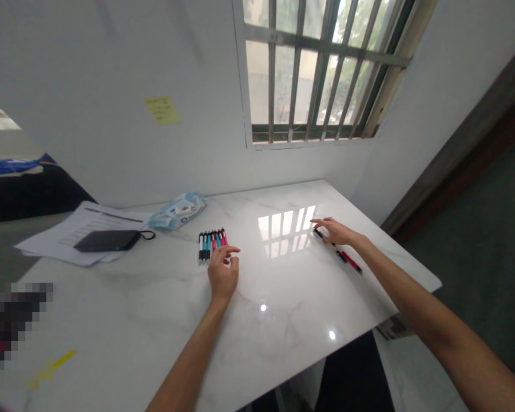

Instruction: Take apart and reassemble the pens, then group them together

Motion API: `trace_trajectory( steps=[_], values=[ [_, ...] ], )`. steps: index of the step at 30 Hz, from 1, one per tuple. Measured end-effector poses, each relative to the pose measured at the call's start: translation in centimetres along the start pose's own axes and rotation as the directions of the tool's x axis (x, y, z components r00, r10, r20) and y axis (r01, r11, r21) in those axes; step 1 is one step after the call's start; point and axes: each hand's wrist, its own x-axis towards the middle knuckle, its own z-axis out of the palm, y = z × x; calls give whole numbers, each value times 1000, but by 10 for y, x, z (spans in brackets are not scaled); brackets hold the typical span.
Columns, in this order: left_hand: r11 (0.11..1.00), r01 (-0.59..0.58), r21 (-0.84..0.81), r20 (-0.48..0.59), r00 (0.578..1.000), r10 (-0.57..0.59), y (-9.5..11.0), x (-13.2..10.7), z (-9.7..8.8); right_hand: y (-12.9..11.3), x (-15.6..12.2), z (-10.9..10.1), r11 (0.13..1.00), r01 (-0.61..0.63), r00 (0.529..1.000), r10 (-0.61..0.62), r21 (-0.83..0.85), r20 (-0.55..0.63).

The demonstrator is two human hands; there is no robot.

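A row of several pens (212,242), black, teal and pink, lies side by side on the white marble table (283,297). My left hand (223,271) rests just below that row, fingers loosely curled, thumb and forefinger near the pink pens, holding nothing I can see. My right hand (335,230) reaches to the right part of the table, fingers stretched flat over a black pen (319,233). A red and black pen (349,259) lies beside my right wrist.
A black pouch (107,240) sits on sheets of paper (68,232) at the left. A blue plastic packet (178,210) lies behind the pens. A yellow note (162,109) hangs on the wall beside a barred window (321,68). Yellow tape (51,367) marks the near left.
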Motion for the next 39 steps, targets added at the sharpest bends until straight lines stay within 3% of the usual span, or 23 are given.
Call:
trace_trajectory(
  steps=[4, 8, 10, 13, 15, 17, 19, 22, 26, 30, 34, 37, 39],
  values=[
    [1000, -3, -25, -1, 1000, 3, 5, -1, 0, -17, -4, -5, 999, -25, 985, 18, -41, -174],
    [983, 95, -158, 154, 986, -71, 10, -4, 5, -82, -6, 4, 996, 83, 924, -86, -23, -372],
    [941, 216, -262, 317, 940, -127, 13, -7, 8, -128, -6, 17, 981, 196, 913, -178, 13, -367],
    [839, 409, -360, 552, 818, -162, 18, -14, 12, -192, -6, 42, 943, 333, 896, -307, 28, -320],
    [784, 490, -381, 633, 756, -165, 20, -18, 14, -220, -6, 56, 926, 375, 891, -349, 39, -291],
    [756, 527, -389, 655, 735, -176, 20, -19, 15, -232, -4, 66, 916, 394, 893, -364, 69, -266],
    [742, 543, -394, 637, 743, -205, 19, -19, 15, -227, -1, 68, 913, 393, 898, -357, 104, -258],
    [746, 537, -395, 584, 773, -247, 15, -15, 15, -188, 7, 59, 947, 303, 916, -257, 112, -307],
    [804, 463, -374, 504, 829, -243, 9, -11, 15, -103, 19, 36, 998, -41, 906, 60, 55, -419],
    [855, 392, -338, 430, 873, -230, 0, -8, 14, -42, 25, 23, 965, -263, 894, 246, 4, -374],
    [880, 359, -311, 397, 891, -223, -6, -6, 12, -27, 29, 20, 955, -298, 905, 285, 7, -317],
    [913, 302, -275, 355, 914, -196, -6, -6, 9, -41, 36, 21, 962, -258, 886, 273, 92, -375],
    [948, 235, -217, 322, 934, -157, -5, -7, 7, -62, 42, 29, 943, -161, 869, 275, 291, -411]
  ],
)
